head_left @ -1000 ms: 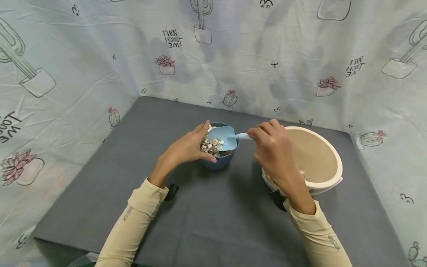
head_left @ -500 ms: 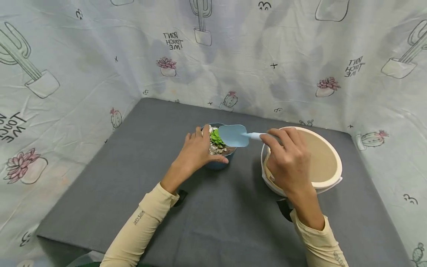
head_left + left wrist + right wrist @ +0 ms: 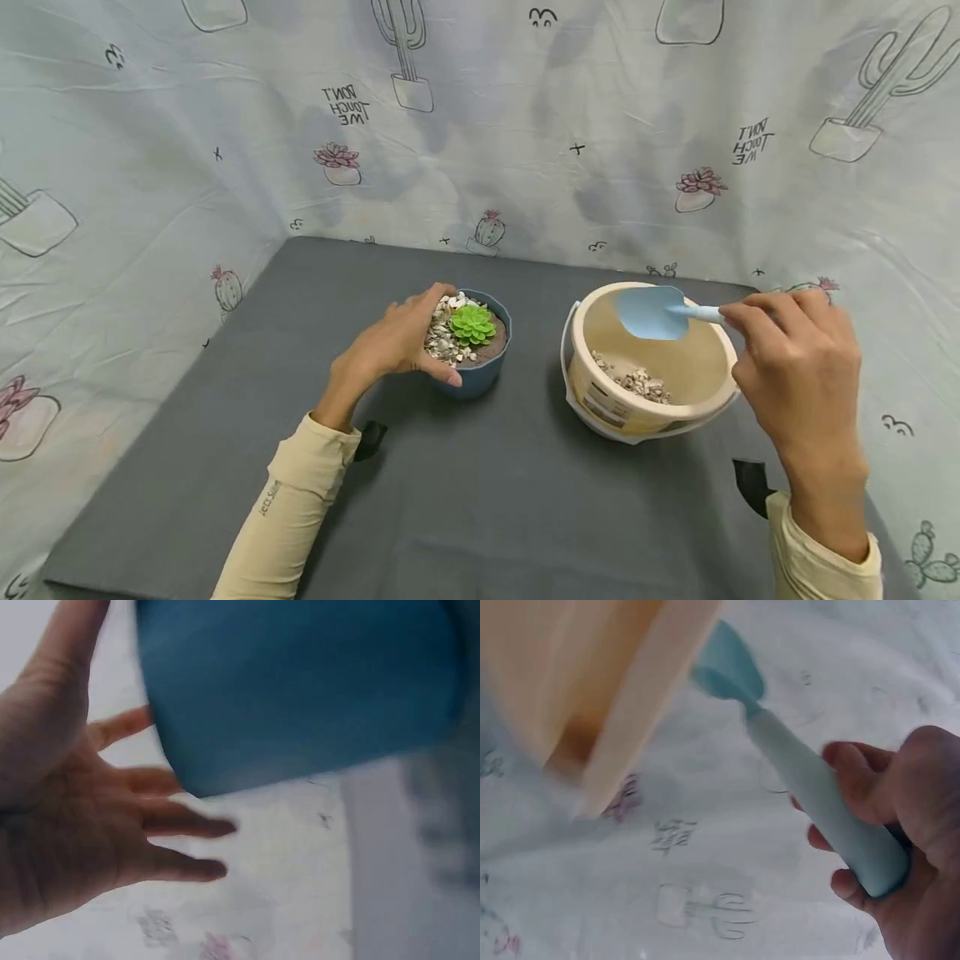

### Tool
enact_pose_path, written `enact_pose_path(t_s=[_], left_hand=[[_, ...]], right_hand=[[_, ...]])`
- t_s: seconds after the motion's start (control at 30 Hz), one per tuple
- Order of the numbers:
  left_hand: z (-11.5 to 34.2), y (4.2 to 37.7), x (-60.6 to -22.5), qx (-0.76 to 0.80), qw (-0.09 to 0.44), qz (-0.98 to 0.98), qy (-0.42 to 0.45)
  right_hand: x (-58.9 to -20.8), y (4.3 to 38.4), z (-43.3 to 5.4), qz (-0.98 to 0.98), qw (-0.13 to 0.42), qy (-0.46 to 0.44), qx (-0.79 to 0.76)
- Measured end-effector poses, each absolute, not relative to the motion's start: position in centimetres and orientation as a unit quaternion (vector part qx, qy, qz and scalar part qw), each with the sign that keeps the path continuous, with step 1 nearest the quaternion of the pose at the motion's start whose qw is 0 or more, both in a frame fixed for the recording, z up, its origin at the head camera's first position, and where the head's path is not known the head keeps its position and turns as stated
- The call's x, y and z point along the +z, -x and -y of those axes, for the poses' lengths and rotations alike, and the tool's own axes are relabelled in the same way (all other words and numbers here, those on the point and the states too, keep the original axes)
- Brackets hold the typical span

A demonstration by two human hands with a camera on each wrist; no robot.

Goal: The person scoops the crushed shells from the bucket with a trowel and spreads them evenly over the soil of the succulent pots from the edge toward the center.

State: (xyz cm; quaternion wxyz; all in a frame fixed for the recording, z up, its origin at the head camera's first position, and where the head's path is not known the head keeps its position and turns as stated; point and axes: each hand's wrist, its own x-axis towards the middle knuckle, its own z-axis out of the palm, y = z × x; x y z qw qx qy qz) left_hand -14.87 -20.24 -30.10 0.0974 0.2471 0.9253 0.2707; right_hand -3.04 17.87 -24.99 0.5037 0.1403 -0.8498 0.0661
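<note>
In the head view my right hand (image 3: 802, 367) grips the pale handle of a light blue hand trowel (image 3: 651, 313), its blade over the cream bucket (image 3: 611, 396). Small pale stones or shell bits (image 3: 641, 385) lie at the bucket's bottom. The right wrist view shows my fingers round the trowel handle (image 3: 810, 780). My left hand (image 3: 390, 337) is spread against the left side of a blue flowerpot (image 3: 472, 382), thumb at the near rim. A bright green succulent (image 3: 472, 325) stands in the pot, with pale bits (image 3: 442, 337) covering the left part and bare brown soil (image 3: 491, 342) at the right.
Pot and bucket stand apart on a dark grey tabletop (image 3: 480, 492). A white curtain (image 3: 487, 125) with cactus drawings hangs behind and at both sides. The bucket's white bail handle (image 3: 567, 367) hangs down along its outside.
The trowel was over the pot and tipped pale bits there, uncovering the succulent in view. My right hand has carried it right, over the bucket. My left hand has stayed by the pot.
</note>
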Motion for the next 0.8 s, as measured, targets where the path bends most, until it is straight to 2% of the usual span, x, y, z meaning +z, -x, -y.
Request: enact_pose_path(t_s=[0.17,0.23,0.33,0.43,0.63,0.8], left_hand=[[16.1,12.9,-28.8,0.284,-0.030,-0.910,-0.300],[13.8,12.1,-28.7,0.299,-0.053,-0.887,-0.347],[10.7,11.1,-29.0,0.306,-0.031,-0.861,-0.404],[8.6,10.3,-29.6,0.294,-0.003,-0.856,-0.426],[6.7,9.6,-30.6,0.311,-0.031,-0.850,-0.424],[6.2,9.7,-30.5,0.318,-0.032,-0.849,-0.421]], right_hand=[[-26.0,5.0,-20.3,0.897,0.387,-0.212,-0.043],[-26.7,6.1,-20.4,0.902,0.353,-0.236,-0.079],[-27.9,7.5,-19.8,0.904,0.312,-0.264,-0.128],[-28.9,8.4,-19.1,0.896,0.280,-0.299,-0.171],[-29.3,9.6,-18.4,0.876,0.260,-0.330,-0.238],[-29.1,10.0,-18.8,0.910,0.240,-0.290,-0.177]])
